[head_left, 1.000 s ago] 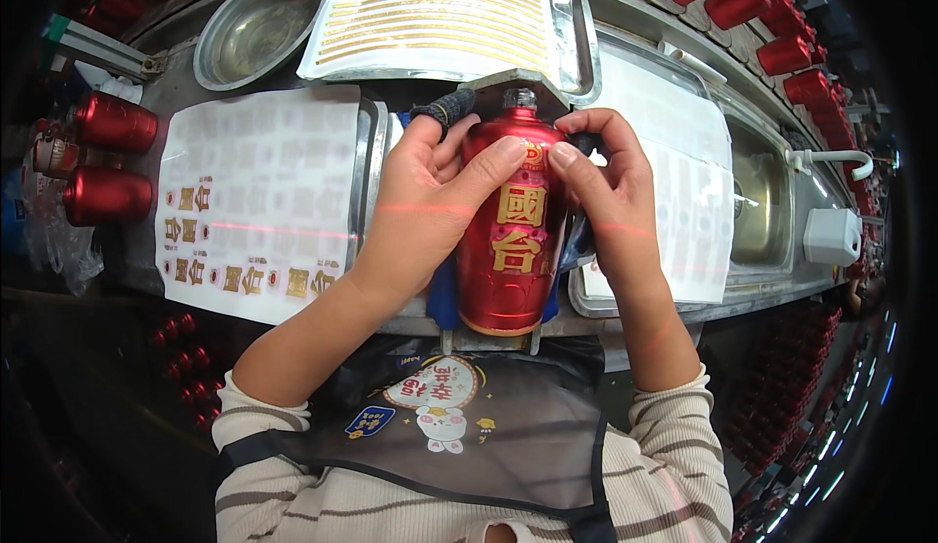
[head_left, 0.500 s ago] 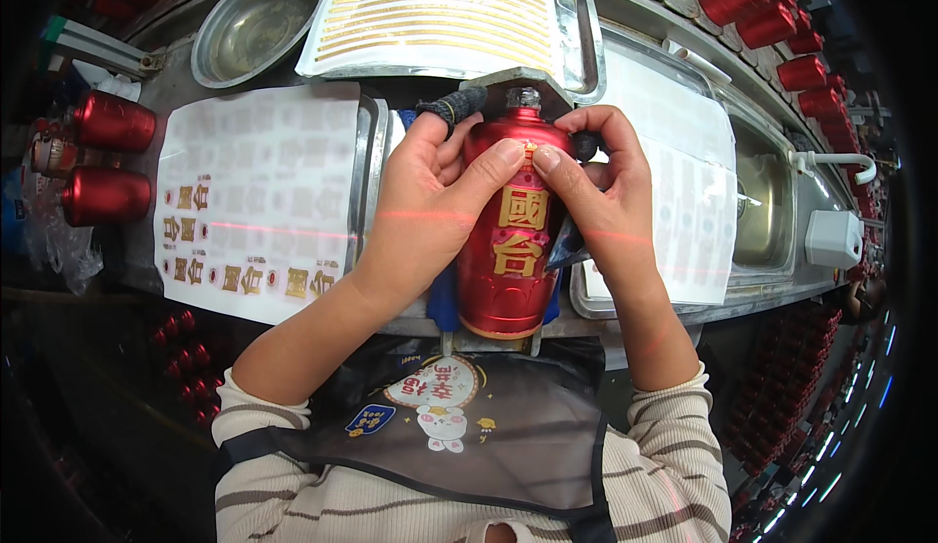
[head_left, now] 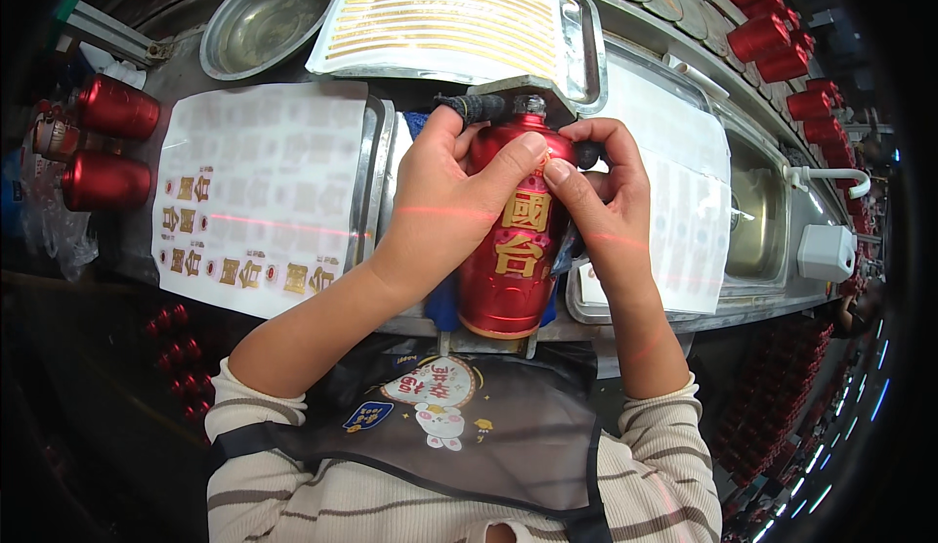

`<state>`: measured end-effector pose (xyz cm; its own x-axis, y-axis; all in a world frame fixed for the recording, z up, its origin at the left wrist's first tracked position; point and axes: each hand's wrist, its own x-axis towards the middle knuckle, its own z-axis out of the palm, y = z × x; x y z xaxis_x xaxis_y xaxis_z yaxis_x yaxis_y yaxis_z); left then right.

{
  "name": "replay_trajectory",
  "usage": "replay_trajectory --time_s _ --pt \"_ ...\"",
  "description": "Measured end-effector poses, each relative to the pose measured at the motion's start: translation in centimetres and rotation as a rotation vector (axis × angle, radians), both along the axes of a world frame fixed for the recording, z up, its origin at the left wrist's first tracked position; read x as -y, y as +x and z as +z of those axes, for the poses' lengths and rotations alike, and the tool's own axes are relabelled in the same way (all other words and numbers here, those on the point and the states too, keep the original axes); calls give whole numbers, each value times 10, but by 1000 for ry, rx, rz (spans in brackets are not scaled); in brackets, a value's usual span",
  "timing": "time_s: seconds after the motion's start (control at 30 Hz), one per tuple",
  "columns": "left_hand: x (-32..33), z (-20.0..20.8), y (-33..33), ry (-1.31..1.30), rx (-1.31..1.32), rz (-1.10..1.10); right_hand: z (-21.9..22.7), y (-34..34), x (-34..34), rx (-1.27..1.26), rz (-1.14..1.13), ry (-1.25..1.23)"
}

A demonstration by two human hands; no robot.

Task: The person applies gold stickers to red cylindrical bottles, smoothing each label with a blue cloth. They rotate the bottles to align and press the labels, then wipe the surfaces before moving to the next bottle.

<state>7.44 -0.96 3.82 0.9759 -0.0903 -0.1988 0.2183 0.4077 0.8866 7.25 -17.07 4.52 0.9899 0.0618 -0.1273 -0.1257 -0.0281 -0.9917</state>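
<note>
The metal workbench (head_left: 181, 72) held a gold-decal sheet (head_left: 249, 191) at the frame's left; at centre, my left hand (head_left: 445, 191) and right hand (head_left: 610, 196) gripped a red bottle (head_left: 500, 299) by its shoulders, both thumbs on its front below the neck.

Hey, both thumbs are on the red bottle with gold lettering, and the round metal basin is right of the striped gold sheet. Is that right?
Not quite: the head view shows the round metal basin to the left of the striped gold sheet. Both thumbs are indeed on the red bottle with gold lettering.
</note>
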Motion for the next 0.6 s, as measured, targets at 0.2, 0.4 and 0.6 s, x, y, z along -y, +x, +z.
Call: replay_trajectory --time_s 0.2,0.4,0.6 --pt "0 -3 0 -18 13 18 0 2 0 8 3 -16" --pt "0 -5 0 1 53 13 -1 13 7 -66 7 49" --pt "-3 -9 -2 24 49 -29 -2 8 1 31 -11 -36"
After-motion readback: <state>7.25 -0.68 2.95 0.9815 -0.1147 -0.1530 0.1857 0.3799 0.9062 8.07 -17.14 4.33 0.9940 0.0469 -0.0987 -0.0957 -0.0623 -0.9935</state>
